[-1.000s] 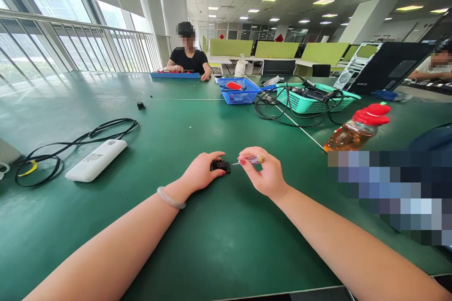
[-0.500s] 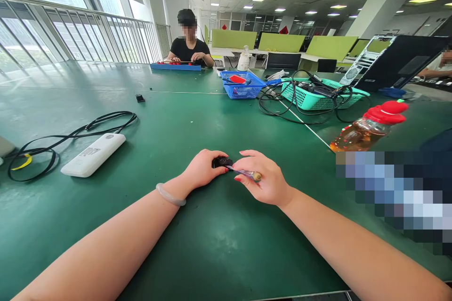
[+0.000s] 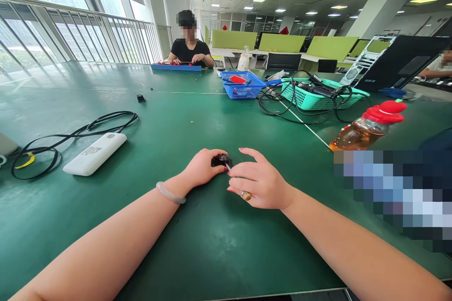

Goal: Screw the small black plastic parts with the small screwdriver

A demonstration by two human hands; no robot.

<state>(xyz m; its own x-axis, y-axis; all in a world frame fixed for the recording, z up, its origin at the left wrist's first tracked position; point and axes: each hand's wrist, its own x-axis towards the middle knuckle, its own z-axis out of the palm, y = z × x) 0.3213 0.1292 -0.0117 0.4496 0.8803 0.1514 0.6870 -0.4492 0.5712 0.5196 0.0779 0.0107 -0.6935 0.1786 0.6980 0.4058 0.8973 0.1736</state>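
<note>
My left hand [image 3: 202, 168] rests on the green table [image 3: 219, 240] and pinches a small black part [image 3: 219, 161] against the surface. My right hand [image 3: 259, 179] holds a small screwdriver [image 3: 243, 194]; its metal tip touches the black part and its butt end sticks out between my fingers toward me. Most of the screwdriver's handle is hidden inside my right hand. A pale bangle circles my left wrist.
A white power bank [image 3: 94, 154] and black cable [image 3: 67, 138] lie to the left. A red-capped bottle [image 3: 369, 126] lies on its side at right. Blue basket [image 3: 243, 85] and teal basket [image 3: 318, 95] with cables stand farther back. A person sits at the table's far end.
My right hand has turned the screwdriver from level to pointing tip-first into the black part and has closed in on it. My left hand has stayed on the part.
</note>
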